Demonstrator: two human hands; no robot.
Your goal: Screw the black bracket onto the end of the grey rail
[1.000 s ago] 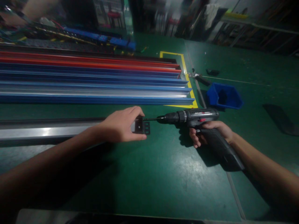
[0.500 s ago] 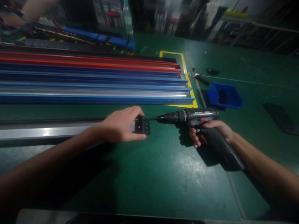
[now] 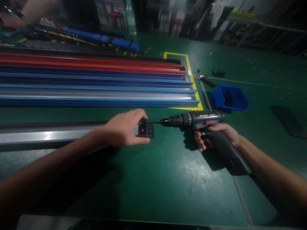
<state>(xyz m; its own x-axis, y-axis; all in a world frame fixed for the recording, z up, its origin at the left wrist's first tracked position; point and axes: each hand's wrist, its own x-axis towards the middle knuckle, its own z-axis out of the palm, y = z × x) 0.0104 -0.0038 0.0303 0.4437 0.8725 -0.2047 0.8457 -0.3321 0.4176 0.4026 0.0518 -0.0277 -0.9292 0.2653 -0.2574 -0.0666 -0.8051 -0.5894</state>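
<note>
A long silver metal rail [image 3: 48, 135] lies across the green table [image 3: 168, 179], with a black end cap [image 3: 146, 130] at its right end. My left hand [image 3: 126, 128] is closed round that end, thumb under and fingers over the cap. My right hand [image 3: 216, 135] grips the handle of a black cordless drill [image 3: 203, 123]. The drill lies level, pointing left, and its bit [image 3: 154, 122] meets the top edge of the end cap.
A stack of long blue, silver and red rails [image 3: 96, 83] lies behind. A blue plastic bin [image 3: 230, 98] and pliers [image 3: 203, 79] sit at the right rear, near yellow floor tape [image 3: 192, 75]. A dark flat piece [image 3: 287, 121] lies far right. Another person's arm [image 3: 28, 11] shows top left.
</note>
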